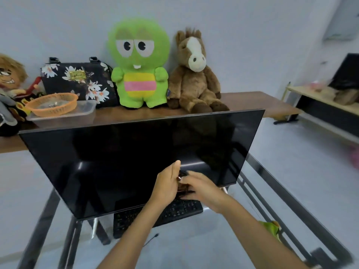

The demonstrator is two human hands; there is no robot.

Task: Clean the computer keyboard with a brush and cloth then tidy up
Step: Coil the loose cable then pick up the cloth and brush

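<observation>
A black keyboard (174,212) lies on the glass desk, under the lower edge of a tilted dark monitor (136,162). Above the keyboard's right half my two hands meet around a small dark brush (182,181), which is blurred and mostly hidden. My left hand (167,185) grips it from the left with the thumb pointing up. My right hand (202,189) closes its fingers on it from the right. A crumpled green cloth (271,228) lies on the glass beside my right forearm.
Behind the monitor, a wooden table (252,100) holds a green plush (138,65), a brown horse plush (194,74), a floral bag (77,80), an orange basket (52,104) and a clear tub (85,111). A thin black cable (151,239) lies near the keyboard.
</observation>
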